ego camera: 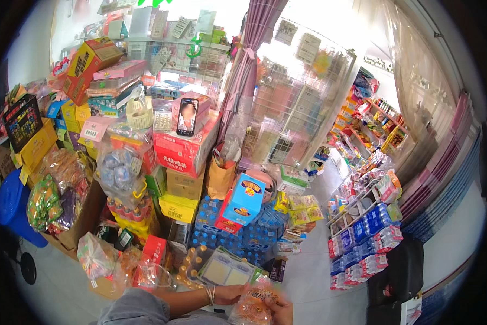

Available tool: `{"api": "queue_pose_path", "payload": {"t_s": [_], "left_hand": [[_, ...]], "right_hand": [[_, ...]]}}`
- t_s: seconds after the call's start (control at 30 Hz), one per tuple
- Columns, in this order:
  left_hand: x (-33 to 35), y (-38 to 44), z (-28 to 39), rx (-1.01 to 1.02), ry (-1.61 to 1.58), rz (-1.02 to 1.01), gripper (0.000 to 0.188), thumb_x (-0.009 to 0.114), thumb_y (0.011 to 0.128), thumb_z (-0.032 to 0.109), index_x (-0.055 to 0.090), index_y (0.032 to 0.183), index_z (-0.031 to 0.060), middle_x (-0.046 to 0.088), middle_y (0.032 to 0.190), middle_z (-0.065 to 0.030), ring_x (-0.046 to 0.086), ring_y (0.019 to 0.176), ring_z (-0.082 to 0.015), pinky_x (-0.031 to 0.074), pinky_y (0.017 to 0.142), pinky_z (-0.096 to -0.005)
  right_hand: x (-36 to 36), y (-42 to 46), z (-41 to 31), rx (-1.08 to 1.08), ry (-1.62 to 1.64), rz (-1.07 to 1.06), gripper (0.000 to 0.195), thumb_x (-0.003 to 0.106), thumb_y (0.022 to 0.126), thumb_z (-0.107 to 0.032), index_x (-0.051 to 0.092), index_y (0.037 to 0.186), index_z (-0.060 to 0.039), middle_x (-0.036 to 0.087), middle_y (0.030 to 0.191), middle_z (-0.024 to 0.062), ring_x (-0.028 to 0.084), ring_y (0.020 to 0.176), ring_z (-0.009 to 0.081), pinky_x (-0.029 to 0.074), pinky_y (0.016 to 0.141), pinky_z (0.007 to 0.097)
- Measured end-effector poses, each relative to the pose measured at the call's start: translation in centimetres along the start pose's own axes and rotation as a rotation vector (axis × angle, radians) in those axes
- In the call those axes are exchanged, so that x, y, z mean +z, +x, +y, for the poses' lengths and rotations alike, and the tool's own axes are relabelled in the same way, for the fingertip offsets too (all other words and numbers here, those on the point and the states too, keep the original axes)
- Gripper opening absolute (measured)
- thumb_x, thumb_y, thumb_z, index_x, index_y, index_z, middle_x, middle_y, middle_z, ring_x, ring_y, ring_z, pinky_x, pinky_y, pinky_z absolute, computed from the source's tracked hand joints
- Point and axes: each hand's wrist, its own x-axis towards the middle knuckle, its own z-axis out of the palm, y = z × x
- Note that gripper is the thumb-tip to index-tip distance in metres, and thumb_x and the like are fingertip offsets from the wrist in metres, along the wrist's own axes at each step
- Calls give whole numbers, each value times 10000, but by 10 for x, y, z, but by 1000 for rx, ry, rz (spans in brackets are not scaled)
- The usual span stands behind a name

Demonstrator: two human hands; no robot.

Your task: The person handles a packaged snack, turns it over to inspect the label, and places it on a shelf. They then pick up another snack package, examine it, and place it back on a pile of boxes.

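A clear plastic snack packet (253, 309) with an orange spiral on it is between my two hands, low in the view. My left hand (230, 294), with pale bands around its wrist, grips the packet's left upper edge. On the other side, my right hand (281, 310) holds the packet with bent fingers; part of that hand runs off into the bottom of the picture. Just beyond the packet lies a green-edged flat pack (227, 268). Orange-capped bottles (190, 266) stand to its left.
Shrink-wrapped water bottles (251, 239) are stacked ahead, under a blue carton (244, 199). A phone (188, 117) leans on a red carton (178, 150). An open cardboard box (79, 223) of snack bags is at left. More bottle packs (361, 252) stand at right, near a black suitcase (402, 264).
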Motion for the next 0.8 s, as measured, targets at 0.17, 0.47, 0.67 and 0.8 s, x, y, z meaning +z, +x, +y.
{"api": "queue_pose_path", "payload": {"t_s": [0.17,0.47,0.67,0.8], "left_hand": [[40,22,-93,-16,7,-14,624,489,910,483,397,1324,25,511,1282,-81,512,1124,-127,436,935,-291],[129,35,-160,-114,-192,180,396,624,882,224,542,1159,-47,641,1075,-121,648,926,-175,533,821,-280],[153,32,-180,-111,-224,172,374,613,887,210,540,1140,-55,634,1087,-144,655,918,-195,547,812,-304],[153,35,-187,-131,-205,123,363,607,890,212,543,1139,-45,634,1084,-141,655,912,-192,551,801,-305]], "right_hand": [[-59,-57,1,24,-96,10,153,652,774,-30,595,642,-83,571,719,-19,452,600,80,348,534,215],[-158,-105,39,46,-69,-93,36,646,799,-39,655,766,-49,601,764,-6,518,685,101,420,607,231],[-180,-126,51,69,-99,-97,43,659,823,-71,655,848,-36,612,823,12,543,748,112,448,682,232],[-185,-134,59,-2,50,-103,88,657,832,-80,655,907,-34,615,850,26,553,762,119,464,683,241]]}}
